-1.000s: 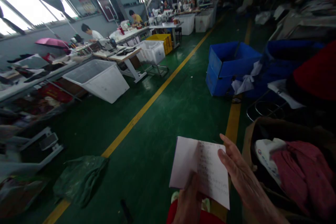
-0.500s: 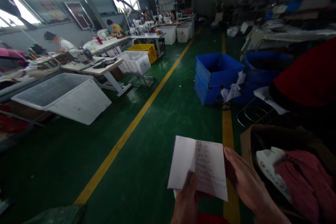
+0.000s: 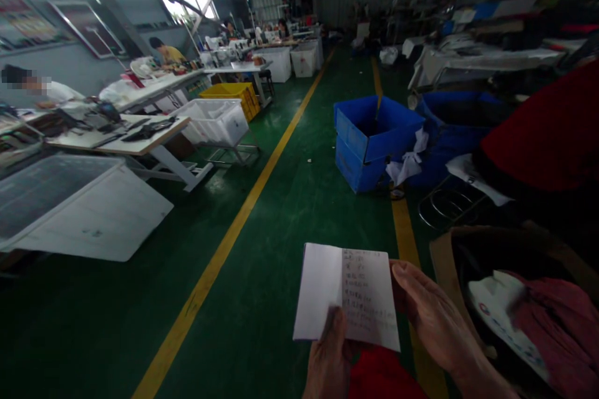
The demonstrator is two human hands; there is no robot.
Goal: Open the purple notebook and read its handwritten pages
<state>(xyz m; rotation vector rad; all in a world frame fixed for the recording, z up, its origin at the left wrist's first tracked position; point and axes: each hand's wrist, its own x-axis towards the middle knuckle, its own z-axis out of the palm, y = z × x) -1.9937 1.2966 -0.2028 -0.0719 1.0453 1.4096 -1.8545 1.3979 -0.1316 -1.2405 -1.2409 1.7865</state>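
A small notebook (image 3: 321, 290) lies open in front of me, with handwritten lines on its right page and a blank left page. My left hand (image 3: 330, 349) grips it from below, the thumb pressed on the page near the fold. At the right edge is my right hand (image 3: 433, 312), its thumb beside the paper and its fingers curled partly behind the notebook. The fingertips behind the paper are hidden.
Blue bins (image 3: 379, 143) stand ahead on the right, near a stool (image 3: 449, 206). A cardboard box (image 3: 444, 262) holding cloth sits beside my right hand. A white bin (image 3: 103, 218) and sewing tables (image 3: 159, 137) line the left. Seated people work there; someone in red (image 3: 552, 131) is at right.
The view has moved forward and turned a little, so the left-hand bins and tables shift left and look nearer. The notebook stays in my hands, slightly further left in view.
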